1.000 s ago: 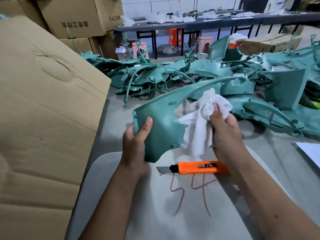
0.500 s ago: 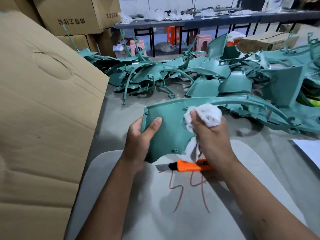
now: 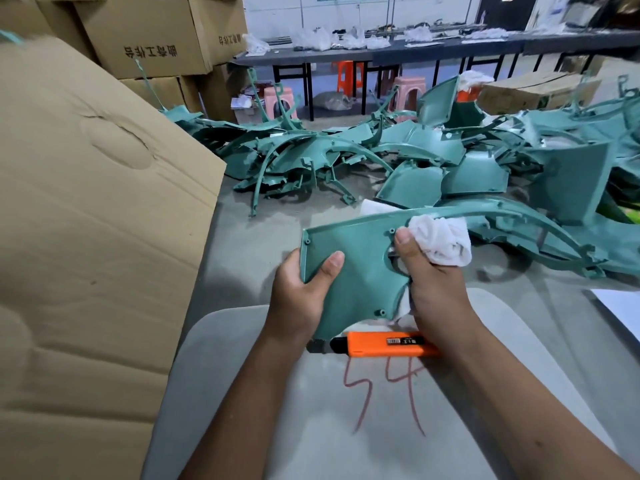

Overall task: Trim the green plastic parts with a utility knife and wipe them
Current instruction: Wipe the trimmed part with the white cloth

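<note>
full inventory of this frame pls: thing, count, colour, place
held part: 1, green, in front of the person, above the knife
cloth: 1, white, bunched on the held part
knife: 1, orange, lying on the board under the held part
board: 1, grey, near edge, red "54" written on it
pile of parts: many, green, across the table behind
cardboard sheet: 1, brown, left
boxes: several, brown, back left
stools: a few, pink and orange, under the far bench
left hand: grips the held part's left edge
right hand: holds the cloth against the part
</note>
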{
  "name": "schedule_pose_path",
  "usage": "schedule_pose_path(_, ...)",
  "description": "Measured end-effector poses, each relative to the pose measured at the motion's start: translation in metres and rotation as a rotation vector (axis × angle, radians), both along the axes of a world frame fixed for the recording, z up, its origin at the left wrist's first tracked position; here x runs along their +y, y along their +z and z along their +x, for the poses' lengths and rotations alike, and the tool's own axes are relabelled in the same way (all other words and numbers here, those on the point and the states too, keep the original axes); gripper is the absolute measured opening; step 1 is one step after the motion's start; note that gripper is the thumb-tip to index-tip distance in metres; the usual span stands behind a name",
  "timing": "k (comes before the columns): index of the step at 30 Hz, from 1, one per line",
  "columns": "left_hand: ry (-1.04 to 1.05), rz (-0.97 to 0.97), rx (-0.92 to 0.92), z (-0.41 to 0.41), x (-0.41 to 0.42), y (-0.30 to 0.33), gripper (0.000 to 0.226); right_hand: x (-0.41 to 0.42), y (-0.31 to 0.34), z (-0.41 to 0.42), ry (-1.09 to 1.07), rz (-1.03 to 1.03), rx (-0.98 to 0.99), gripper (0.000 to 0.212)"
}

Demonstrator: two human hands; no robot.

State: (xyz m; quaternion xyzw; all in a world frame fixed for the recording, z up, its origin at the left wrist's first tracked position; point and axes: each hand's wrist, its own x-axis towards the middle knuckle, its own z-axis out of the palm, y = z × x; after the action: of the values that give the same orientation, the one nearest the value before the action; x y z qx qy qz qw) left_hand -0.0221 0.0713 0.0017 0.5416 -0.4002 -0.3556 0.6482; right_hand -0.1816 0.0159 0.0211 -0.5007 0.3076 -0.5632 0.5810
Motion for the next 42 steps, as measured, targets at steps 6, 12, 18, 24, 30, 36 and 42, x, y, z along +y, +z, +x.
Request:
schedule_pose_path(6, 0.019, 0.008, -0.113, 0.012, 0.000, 0.003, 0.041, -0.002, 0.000, 0.003, 0.009, 0.116, -0.133, 0.033)
schedule_pose_path(12, 0.166, -0.125, -0.296, 0.022, 0.005, 0.002, 0.030, -0.023, 0.006, -0.009, -0.103, 0.403, -0.429, 0.037)
schedule_pose_path(18, 0.423, -0.300, -0.452, 0.013, 0.007, 0.003, 0.022, -0.035, -0.011, -0.011, -0.418, 0.381, -0.022, 0.004)
schedule_pose_path(24, 0.404, -0.438, -0.994, 0.011, 0.010, 0.009, 0.019, -0.026, -0.018, -0.005, -0.286, 0.137, 0.190, 0.036)
schedule_pose_path(30, 0.184, -0.358, -1.225, 0.007, 0.009, 0.011, 0.043, 0.003, -0.011, 0.011, 0.551, 0.200, -0.245, 0.063)
schedule_pose_path(36, 0.245, -0.418, -1.226, 0.006, 0.012, 0.014, 0.043, 0.004, -0.004, 0.014, 0.304, 0.042, 0.009, 0.023)
schedule_pose_path(42, 0.216, -0.427, -1.233, 0.006, 0.014, 0.012, 0.034, -0.004, -0.013, 0.011, 0.123, -0.079, 0.047, 0.029)
